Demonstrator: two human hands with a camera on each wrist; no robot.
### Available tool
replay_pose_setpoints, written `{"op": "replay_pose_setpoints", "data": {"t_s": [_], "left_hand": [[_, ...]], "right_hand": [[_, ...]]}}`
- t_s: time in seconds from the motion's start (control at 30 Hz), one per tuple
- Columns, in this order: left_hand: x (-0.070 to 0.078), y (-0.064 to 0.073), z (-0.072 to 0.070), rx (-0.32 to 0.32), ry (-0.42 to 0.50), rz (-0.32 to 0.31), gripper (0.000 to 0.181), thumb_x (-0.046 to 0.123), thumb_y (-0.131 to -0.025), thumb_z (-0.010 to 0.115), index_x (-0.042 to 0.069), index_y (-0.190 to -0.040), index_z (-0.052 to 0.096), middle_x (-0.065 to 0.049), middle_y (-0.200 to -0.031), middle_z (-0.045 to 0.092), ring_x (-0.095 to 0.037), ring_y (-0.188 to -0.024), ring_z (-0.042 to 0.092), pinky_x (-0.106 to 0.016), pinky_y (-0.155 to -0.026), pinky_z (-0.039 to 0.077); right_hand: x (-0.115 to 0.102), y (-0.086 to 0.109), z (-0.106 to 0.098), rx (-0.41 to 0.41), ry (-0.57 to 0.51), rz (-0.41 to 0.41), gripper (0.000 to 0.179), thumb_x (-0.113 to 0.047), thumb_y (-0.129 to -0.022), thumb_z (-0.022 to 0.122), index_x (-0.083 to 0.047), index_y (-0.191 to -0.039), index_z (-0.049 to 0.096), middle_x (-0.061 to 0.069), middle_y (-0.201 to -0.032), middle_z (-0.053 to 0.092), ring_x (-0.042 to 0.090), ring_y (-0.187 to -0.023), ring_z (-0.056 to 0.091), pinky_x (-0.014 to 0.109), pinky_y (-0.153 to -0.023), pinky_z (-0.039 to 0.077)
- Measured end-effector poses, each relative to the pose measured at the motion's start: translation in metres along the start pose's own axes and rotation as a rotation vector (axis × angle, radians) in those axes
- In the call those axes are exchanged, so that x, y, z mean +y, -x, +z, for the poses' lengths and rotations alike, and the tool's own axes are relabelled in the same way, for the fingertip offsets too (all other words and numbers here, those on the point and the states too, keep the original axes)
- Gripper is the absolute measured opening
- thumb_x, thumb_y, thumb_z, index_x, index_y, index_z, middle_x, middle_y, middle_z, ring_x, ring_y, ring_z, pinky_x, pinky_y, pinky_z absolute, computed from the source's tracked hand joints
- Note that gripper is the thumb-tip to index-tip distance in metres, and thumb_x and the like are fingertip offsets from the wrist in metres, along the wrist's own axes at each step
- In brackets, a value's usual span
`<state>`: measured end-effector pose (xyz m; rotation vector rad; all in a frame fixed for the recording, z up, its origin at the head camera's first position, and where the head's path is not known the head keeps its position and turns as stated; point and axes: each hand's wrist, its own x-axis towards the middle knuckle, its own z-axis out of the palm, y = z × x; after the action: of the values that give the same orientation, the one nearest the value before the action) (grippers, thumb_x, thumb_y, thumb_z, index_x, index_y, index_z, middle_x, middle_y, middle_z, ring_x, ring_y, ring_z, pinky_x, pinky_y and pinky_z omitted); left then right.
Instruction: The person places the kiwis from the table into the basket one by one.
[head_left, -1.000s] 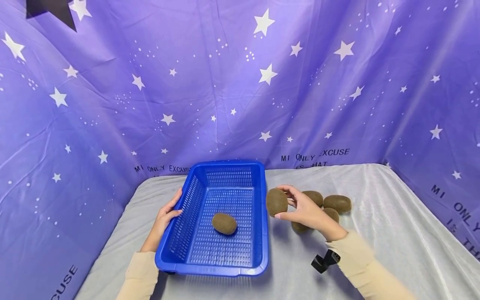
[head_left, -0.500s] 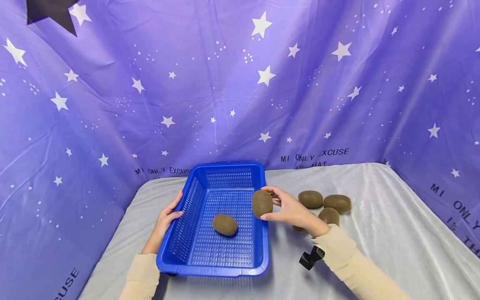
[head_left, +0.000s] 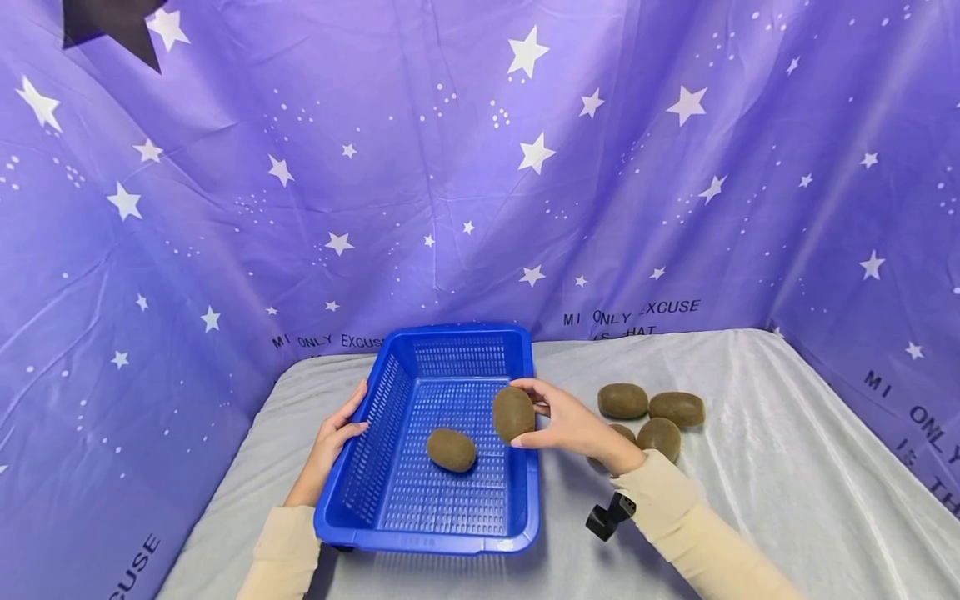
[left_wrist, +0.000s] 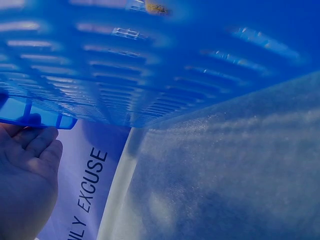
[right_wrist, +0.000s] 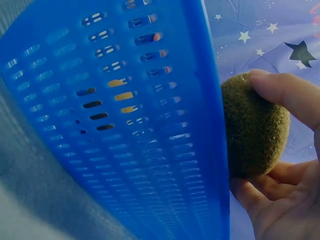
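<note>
My left hand (head_left: pixel 335 433) holds the left rim of the blue plastic basket (head_left: pixel 427 542); in the left wrist view its fingers (left_wrist: pixel 45 145) bend up under the rim. With thumb and fingers, my right hand (head_left: pixel 566 425) pinches a brown, fuzzy kiwi (head_left: pixel 513 414) just inside the basket's right rim, above the floor. The right wrist view shows this held kiwi (right_wrist: pixel 255 127) beyond the slotted wall, partly hidden by the rim. Another kiwi (head_left: pixel 451 450) lies on the basket floor near the middle.
Several more kiwis (head_left: pixel 622 401) lie in a group on the grey cloth (head_left: pixel 750 500) right of the basket, one partly behind the right wrist. A black wrist device (head_left: pixel 611 517) hangs under the right sleeve. A purple star-patterned curtain (head_left: pixel 465 167) closes off the back and sides.
My right hand has carried the kiwi left, from outside the basket's right rim to just inside it. The left hand and the basket have stayed nearly still.
</note>
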<state>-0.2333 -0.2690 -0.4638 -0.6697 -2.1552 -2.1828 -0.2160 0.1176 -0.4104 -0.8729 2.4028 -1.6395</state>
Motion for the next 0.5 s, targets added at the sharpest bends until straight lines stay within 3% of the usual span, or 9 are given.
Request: {"op": "replay_pose_setpoints", "data": {"t_s": [0.17,0.33,0.5], "left_hand": [[-0.0008,0.0018,0.0002,-0.006,0.004,-0.008,0.06,-0.008,-0.09,0.041,-0.007,-0.146,0.017,-0.019,-0.155,0.004,-0.003,-0.137,0.022,-0.012,-0.101,0.03],[-0.0012,0.0023,-0.0003,0.003,-0.022,-0.002,0.06,-0.007,-0.09,0.042,-0.007,-0.145,0.019,-0.016,-0.155,0.007,-0.013,-0.142,0.014,-0.011,-0.102,0.027],[-0.0015,-0.0001,-0.0012,0.012,-0.048,0.01,0.06,-0.008,-0.089,0.043,-0.008,-0.145,0.02,-0.018,-0.155,0.007,-0.016,-0.142,0.013,-0.01,-0.102,0.025]], "right_hand": [[0.0005,-0.0011,0.0031,-0.023,-0.015,-0.005,0.077,-0.016,-0.072,0.08,0.006,-0.134,0.041,0.019,-0.128,0.053,0.031,-0.112,0.053,0.047,-0.101,0.038],[0.0004,-0.0014,0.0047,-0.023,0.017,0.015,0.078,-0.019,-0.071,0.08,0.004,-0.136,0.041,0.02,-0.131,0.051,0.034,-0.115,0.052,0.047,-0.099,0.04],[-0.0011,-0.0011,0.005,-0.031,0.066,0.027,0.08,-0.023,-0.071,0.08,0.001,-0.138,0.042,0.019,-0.135,0.048,0.034,-0.117,0.05,0.047,-0.098,0.04]]}}
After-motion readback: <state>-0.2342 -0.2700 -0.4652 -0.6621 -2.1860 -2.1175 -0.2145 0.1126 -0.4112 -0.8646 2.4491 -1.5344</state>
